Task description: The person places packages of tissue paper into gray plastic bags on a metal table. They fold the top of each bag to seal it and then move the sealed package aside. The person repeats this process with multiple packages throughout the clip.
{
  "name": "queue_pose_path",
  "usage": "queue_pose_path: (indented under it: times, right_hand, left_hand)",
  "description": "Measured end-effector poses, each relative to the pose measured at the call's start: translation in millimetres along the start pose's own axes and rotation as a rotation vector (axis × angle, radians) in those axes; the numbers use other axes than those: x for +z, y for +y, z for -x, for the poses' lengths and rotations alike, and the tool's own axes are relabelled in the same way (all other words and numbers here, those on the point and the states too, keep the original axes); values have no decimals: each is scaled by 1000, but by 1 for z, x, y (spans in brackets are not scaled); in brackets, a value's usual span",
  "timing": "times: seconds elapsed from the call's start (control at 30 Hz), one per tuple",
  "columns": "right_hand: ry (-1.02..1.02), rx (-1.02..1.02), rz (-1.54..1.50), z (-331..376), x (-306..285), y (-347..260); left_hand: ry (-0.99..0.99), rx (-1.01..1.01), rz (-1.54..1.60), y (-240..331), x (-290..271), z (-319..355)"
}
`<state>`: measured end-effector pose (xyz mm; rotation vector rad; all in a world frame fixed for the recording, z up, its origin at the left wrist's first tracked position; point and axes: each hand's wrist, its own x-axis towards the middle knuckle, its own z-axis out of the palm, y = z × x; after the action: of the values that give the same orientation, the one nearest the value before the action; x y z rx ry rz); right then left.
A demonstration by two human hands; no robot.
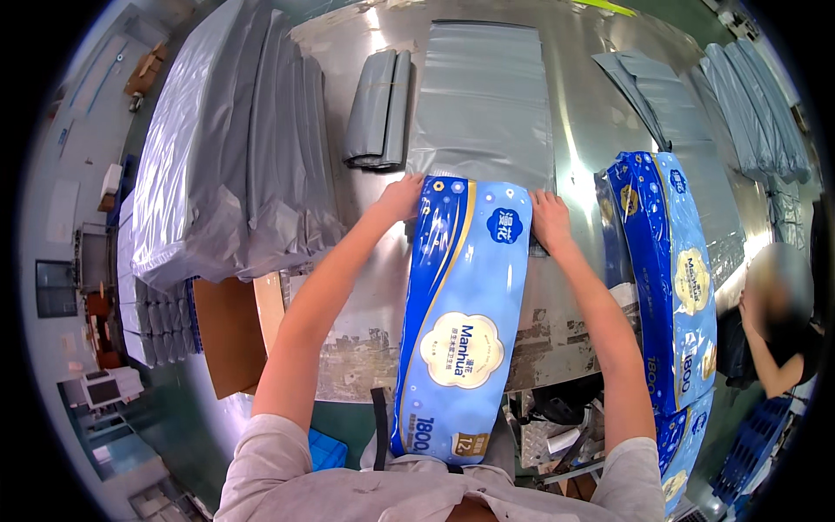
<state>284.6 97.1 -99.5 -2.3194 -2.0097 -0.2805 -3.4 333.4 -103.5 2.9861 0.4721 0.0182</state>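
A long, soft pack of tissue paper [470, 287], blue with a pale label, lies lengthwise in front of me. Its near end rests against my body, and its far end lies over the near part of a stack of flat grey plastic bags [478, 104]. My left hand [400, 198] is closed at the far left corner of the pack. At the far right corner, my right hand [550, 222] grips from the other side, its fingers bent over the edge. Both hands are beside the grey bags, and their fingertips are partly hidden.
Tall piles of grey bags [217, 148] stand on the metal table [348, 348] at left. A rolled grey bundle [380, 109] lies beside the stack. More blue packs [674, 278] stand at right, near another person [774, 322]. An open cardboard box [228, 335] is below left.
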Motion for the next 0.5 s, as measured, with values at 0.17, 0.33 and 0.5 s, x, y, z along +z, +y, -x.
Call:
queue_pose_path:
  times: [0.17,0.33,0.5]
  right_hand:
    - [39,6,-22,5,9,7]
    - [86,77,-77,-8,2,-3]
    - [-34,285,-152,-9,-12,0]
  left_hand:
    - [73,-95,-226,17,-2,-6]
    - [137,-159,-240,9,15,3]
    - [320,-475,111,33,-6,-8]
